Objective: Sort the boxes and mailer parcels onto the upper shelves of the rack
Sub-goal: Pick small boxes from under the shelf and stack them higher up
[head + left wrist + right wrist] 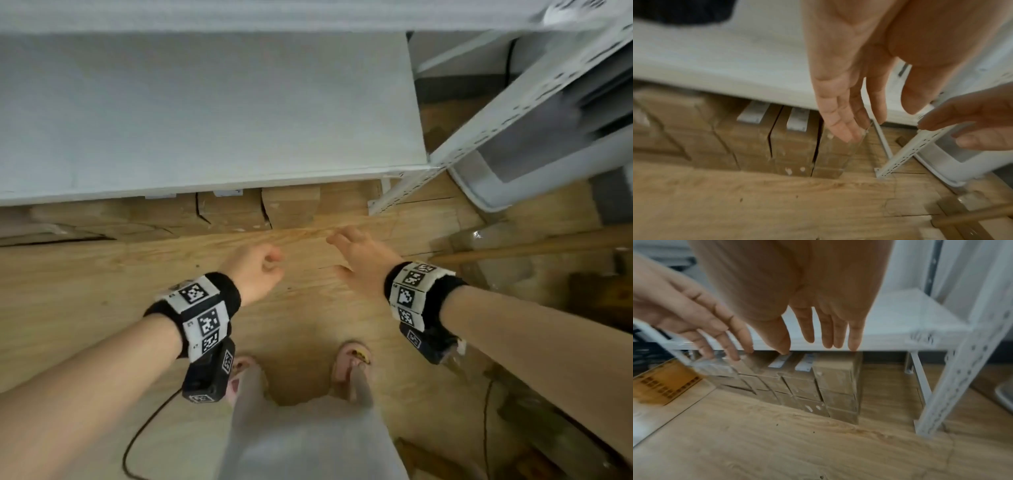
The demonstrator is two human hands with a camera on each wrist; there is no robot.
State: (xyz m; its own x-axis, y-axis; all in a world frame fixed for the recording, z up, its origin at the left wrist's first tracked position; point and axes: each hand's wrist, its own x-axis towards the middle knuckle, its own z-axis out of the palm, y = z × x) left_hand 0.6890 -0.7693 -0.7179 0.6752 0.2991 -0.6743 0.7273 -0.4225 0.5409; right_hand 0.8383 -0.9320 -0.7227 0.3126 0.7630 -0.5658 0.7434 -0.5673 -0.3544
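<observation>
Boxes (233, 210) of brown cardboard stood in a row on the floor, tucked under the lowest white shelf (205, 113) of the rack, ahead of and below both hands. Narrow dark gaps showed between them, and two carried white labels (753, 113) on top. The pictures were blurred, so the number of boxes could not be told.

The left hand (255, 270) hung in the air above the wooden floor (102, 274), short of the boxes and touching nothing. From the head view its fingers looked curled inward; from the left wrist view they (838, 123) pointed loosely down toward the boxes. It held nothing.

The right hand (359, 260) hovered just beside the left, on its right, palm down with fingers (826, 331) straight and slightly spread, reaching toward the shelf edge. It was empty too, and apart from the boxes.

To the right of the right hand stood the rack's white perforated upright (953, 374), its foot on the floor. Beyond that post lay a pale grey plastic bin (486, 178). Both wrists wore black bands with black-and-white square markers (195, 293). Beneath the hands, the person's feet in pink slippers (349, 359) showed on the floor.
</observation>
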